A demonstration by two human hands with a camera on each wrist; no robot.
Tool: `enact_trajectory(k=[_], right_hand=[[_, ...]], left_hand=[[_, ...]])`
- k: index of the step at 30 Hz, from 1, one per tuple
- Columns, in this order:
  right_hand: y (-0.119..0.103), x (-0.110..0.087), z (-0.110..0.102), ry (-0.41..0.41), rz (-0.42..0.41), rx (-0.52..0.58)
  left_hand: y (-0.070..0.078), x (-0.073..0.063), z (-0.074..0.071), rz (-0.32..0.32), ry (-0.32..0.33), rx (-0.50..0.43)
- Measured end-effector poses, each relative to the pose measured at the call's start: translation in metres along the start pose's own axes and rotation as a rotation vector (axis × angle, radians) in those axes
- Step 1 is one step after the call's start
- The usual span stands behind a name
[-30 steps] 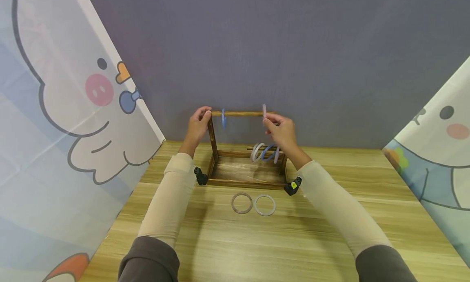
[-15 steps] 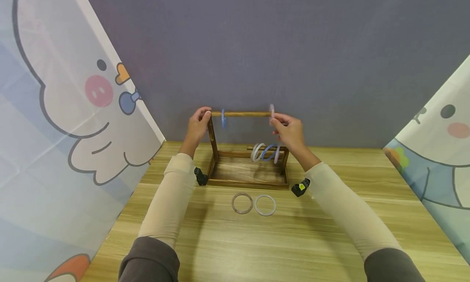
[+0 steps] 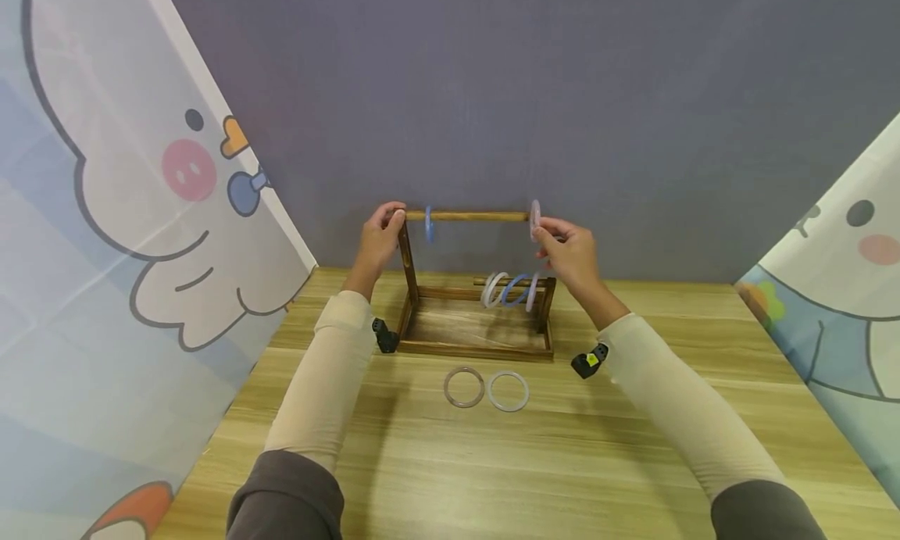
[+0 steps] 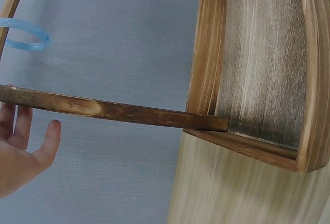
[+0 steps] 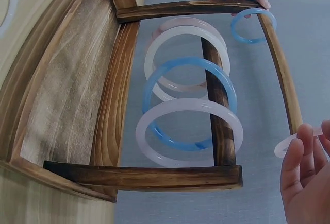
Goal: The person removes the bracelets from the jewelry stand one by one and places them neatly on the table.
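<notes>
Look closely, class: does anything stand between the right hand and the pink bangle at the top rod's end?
Nothing visible: the right hand pinches the pink bangle directly, at the top rod's right end.

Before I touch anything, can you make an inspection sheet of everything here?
Surface: pale wood-grain table.
Job's things: brown wooden rack; round blue ring around its wooden upper bar; four pastel rings around its dark lower bar; round brownish ring and white ring on the table.
Clutter: two small black devices near the wrists.
Hands: left hand grips the rack's upper corner; right hand pinches a pale pink ring at the upper bar's free end.
Cables: nothing seen.
Surroundings: grey backdrop; cartoon-printed panels either side.
</notes>
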State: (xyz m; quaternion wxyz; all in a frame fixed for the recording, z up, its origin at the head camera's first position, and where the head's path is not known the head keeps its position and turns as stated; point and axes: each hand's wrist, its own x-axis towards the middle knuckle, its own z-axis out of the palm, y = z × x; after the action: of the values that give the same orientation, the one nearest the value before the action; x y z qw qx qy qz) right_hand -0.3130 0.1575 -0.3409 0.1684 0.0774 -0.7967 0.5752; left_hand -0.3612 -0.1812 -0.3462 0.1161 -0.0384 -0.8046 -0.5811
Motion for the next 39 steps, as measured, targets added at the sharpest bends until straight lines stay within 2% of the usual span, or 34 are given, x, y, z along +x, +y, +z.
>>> enact_trajectory(k=[7, 14, 18, 24, 28, 39], right_hand=[[0.007, -0.002, -0.004, -0.005, -0.057, -0.029], [0.012, -0.008, -0.014, -0.032, -0.192, -0.033], [0.016, -0.017, -0.019, -0.053, -0.271, -0.085], [0.024, -0.031, -0.025, -0.123, -0.45, -0.241], [0.029, -0.04, -0.028, -0.172, -0.562, -0.277], [0.042, -0.063, -0.037, -0.311, -0.675, -0.244]], left_hand=[[-0.001, 0.0, 0.001, 0.009, 0.001, -0.008], [0.001, -0.001, 0.001, 0.009, 0.0, -0.001], [0.001, -0.001, 0.001, 0.008, -0.003, 0.0], [0.0, -0.001, 0.0, 0.024, 0.007, -0.003], [0.0, -0.001, 0.0, 0.033, 0.009, -0.005], [0.001, -0.001, 0.001, 0.026, 0.003, -0.019]])
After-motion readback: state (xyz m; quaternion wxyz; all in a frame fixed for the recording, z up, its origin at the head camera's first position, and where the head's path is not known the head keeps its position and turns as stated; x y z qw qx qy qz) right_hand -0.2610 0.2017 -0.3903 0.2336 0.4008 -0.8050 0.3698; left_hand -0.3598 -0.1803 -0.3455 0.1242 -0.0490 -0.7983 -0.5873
